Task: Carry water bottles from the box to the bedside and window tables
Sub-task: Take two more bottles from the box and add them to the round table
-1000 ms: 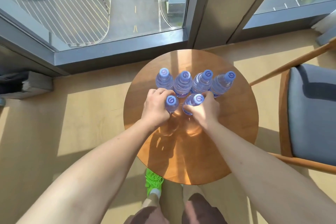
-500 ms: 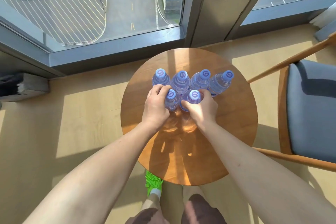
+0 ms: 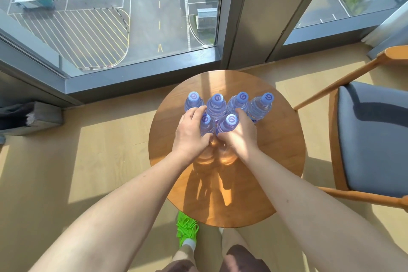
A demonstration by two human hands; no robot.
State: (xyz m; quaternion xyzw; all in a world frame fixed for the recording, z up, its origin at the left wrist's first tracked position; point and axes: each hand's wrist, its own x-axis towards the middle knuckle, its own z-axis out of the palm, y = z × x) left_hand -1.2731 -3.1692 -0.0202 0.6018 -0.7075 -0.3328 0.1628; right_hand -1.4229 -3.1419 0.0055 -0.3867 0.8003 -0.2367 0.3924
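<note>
From the head view, a round wooden surface (image 3: 276, 139) stands by the window (image 3: 110, 17), with a chair (image 3: 371, 137) just to its right and bare floor (image 3: 99, 150) to the left. Four bottles (image 3: 239, 104) stand in a row toward the far edge, touching. The left hand (image 3: 189, 132) curls its grip around a front bottle (image 3: 206, 126); the right hand (image 3: 240, 134) wraps another bottle (image 3: 227, 126) beside it.

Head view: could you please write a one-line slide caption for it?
Left hand and right hand grip two front water bottles behind four others on the round window table.
</note>
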